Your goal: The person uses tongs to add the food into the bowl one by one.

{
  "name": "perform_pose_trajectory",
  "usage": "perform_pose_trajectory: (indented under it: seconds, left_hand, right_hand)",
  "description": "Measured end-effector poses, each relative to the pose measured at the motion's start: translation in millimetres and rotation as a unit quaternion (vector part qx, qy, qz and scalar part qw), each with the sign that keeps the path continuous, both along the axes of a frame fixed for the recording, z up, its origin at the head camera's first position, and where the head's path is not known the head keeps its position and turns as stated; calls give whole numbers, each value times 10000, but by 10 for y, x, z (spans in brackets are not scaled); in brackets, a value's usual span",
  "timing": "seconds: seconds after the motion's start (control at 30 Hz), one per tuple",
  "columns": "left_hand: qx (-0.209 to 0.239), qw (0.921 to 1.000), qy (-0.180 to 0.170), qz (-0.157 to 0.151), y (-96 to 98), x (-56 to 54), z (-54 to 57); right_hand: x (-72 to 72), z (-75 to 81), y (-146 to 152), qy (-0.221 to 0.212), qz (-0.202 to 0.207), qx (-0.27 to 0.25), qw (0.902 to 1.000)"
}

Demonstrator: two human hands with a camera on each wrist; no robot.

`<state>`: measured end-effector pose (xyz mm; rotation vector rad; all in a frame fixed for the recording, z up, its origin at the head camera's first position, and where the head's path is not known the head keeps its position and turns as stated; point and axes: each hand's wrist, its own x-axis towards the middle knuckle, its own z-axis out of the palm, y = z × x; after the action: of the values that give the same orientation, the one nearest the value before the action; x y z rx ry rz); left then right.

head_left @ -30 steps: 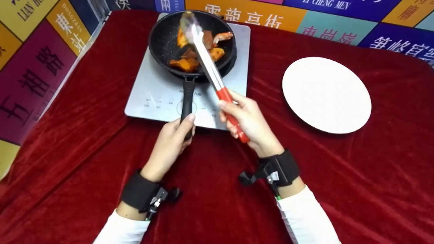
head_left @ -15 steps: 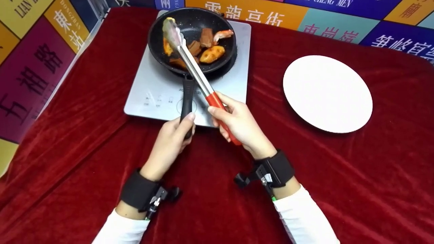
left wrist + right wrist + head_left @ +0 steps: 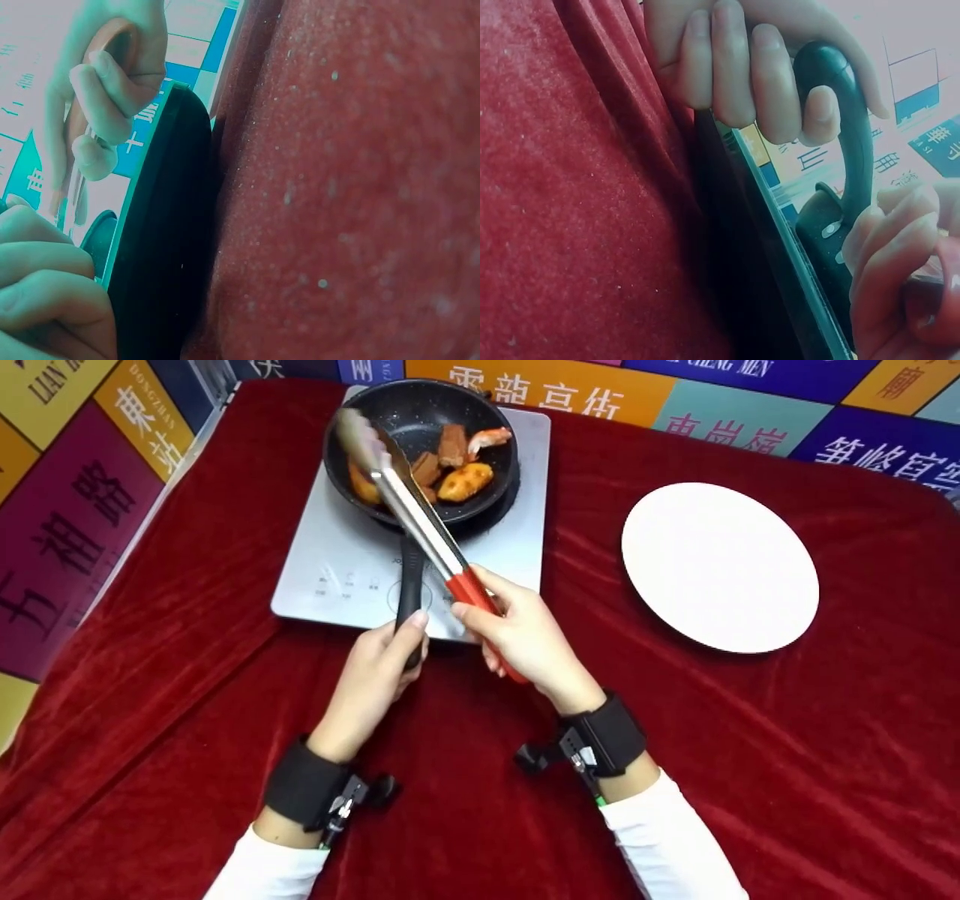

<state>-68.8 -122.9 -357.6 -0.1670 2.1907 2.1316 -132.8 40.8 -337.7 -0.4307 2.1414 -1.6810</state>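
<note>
A black frying pan (image 3: 420, 409) sits on a flat induction cooker (image 3: 315, 562), and my left hand (image 3: 379, 679) grips its black handle (image 3: 411, 577). My right hand (image 3: 525, 634) holds metal tongs (image 3: 420, 525) by their red grips (image 3: 469, 592). The tongs' arms are spread a little, their heads over the left part of the pan. In the pan lie brown slabs (image 3: 452, 444), a spotted yellow piece (image 3: 465, 482) and a red-and-white piece like shrimp (image 3: 490, 438). An orange piece (image 3: 364, 487) is partly hidden by the tongs. The right wrist view shows fingers curled around the pan handle (image 3: 855, 150).
A white plate (image 3: 720, 566) lies to the right of the cooker. Dark red velvet cloth (image 3: 465, 810) covers the table. Colourful printed panels (image 3: 540, 390) stand along the back and left edges. Both wrists wear black straps with small cameras.
My right hand has moved left, swinging the tongs' heads to the pan's left side; the tongs have spread. An orange piece has shifted left with them. My left hand stays on the handle.
</note>
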Motion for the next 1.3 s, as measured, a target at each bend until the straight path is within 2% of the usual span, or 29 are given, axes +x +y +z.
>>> perform_pose_trajectory:
  seconds: [0.17, 0.5, 0.77, 0.9, 1.13, 1.3]
  left_hand:
    - [-9, 10000, -3, 14, -3, 6, -2]
    - [28, 10000, -57, 50, 0, -3, -5]
    - [71, 10000, 9, -22, 0, 7, 0]
    - [106, 9999, 23, -27, -7, 14, -11]
    - [105, 9999, 11, -99, -50, -25, -149]
    - [40, 9998, 86, -154, -58, -54, -245]
  right_hand:
    - [6, 10, -11, 68, -4, 16, 10000]
    - [-33, 33, 71, 118, -62, -277, 9995]
    - [-56, 81, 195, 64, -236, -602, 9979]
    - [-56, 84, 252, 123, -333, -574, 9977]
    - [-43, 105, 386, 102, -713, -543, 9959]
    - [16, 87, 583, 121, -1002, -489, 9937]
